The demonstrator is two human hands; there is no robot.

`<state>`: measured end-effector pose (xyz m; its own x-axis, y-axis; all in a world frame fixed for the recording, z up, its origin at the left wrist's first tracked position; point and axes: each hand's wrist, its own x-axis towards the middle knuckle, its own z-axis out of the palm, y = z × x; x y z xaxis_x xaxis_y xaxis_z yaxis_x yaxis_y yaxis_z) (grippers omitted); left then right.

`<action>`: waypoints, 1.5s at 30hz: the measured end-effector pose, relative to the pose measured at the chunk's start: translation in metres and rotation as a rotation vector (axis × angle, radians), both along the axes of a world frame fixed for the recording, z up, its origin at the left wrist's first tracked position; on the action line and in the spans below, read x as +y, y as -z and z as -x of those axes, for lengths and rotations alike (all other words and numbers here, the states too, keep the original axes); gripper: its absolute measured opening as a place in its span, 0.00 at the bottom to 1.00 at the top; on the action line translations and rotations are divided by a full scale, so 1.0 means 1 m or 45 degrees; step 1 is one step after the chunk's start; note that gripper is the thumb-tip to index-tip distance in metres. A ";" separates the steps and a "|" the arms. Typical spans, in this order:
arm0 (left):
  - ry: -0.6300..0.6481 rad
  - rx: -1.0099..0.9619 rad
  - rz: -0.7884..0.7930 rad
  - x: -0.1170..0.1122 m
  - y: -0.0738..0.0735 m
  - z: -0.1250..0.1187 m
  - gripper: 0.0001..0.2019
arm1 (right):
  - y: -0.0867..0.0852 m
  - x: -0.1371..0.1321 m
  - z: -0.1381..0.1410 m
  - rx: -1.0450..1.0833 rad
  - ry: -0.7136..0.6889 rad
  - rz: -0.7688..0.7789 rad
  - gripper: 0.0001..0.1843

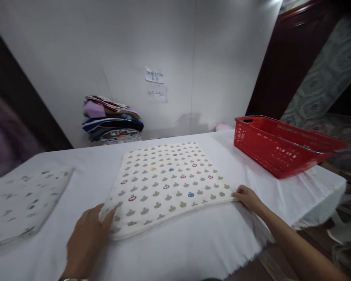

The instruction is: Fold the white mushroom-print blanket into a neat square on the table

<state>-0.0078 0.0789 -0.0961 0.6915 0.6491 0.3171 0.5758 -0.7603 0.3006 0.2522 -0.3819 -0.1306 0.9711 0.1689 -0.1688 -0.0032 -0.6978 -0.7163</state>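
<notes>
Left hand (87, 238) and right hand (250, 201) pinching the printed cloth (166, 182) at its near corners! I'd keep the edge between those fingers evenly taut.

The left hand (87, 236) is bare and slightly blurred, with a narrow band (73, 279) around its wrist; the band has a pale glint, but the lower edge crops it too closely to tell its kind. The right hand (249, 199) is bare too, its slender forearm (298, 242) uncovered as far as it shows.

Blurry left hand (86, 238); edge-cropped speckled cloth (25, 203)
</notes>
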 end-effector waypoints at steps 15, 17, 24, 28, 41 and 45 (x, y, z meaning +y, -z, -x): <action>1.209 0.154 -0.164 -0.140 0.007 -0.068 0.10 | -0.022 -0.003 0.001 0.271 0.102 -0.365 0.15; 1.205 0.170 -0.196 -0.142 0.008 -0.075 0.11 | -0.021 -0.002 0.001 0.267 0.116 -0.366 0.15; 1.219 0.075 -0.067 -0.138 0.017 -0.079 0.12 | -0.014 -0.005 0.004 0.021 0.008 -0.031 0.13; 1.208 0.057 -0.036 -0.137 0.019 -0.079 0.12 | -0.012 -0.004 0.007 -0.261 -0.097 0.165 0.11; 1.214 0.040 -0.051 -0.150 0.017 -0.093 0.12 | -0.016 -0.003 0.007 0.166 0.098 -0.508 0.17; 1.179 0.020 -0.086 -0.150 0.018 -0.095 0.12 | -0.015 -0.004 0.006 0.188 0.072 -0.501 0.16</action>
